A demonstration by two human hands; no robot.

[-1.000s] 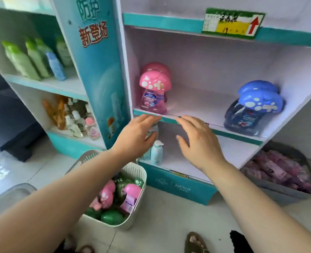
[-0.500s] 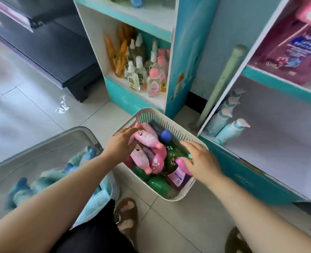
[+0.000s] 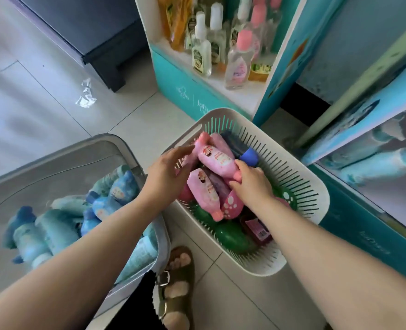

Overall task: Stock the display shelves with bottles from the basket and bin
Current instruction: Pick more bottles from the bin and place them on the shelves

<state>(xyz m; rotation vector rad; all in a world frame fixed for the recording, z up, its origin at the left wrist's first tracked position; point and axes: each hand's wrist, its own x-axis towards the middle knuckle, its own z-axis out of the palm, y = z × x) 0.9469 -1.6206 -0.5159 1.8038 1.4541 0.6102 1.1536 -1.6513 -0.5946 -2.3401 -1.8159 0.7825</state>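
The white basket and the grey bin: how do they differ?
The basket has slotted walls; the bin has solid ones. The basket holds pink and green bottles; the bin holds blue bottles. The right hand grips a pink bottle in the basket, not the bin. Both sit on tiles.

Both bare forearms reach forward and down, and the hands are near each other. The left hand [image 3: 167,172] has its fingers almost straight and relaxed, with the thumb spread. The right hand [image 3: 252,184] is palm down, its fingers curled over the cap end of a pink bottle [image 3: 217,160].
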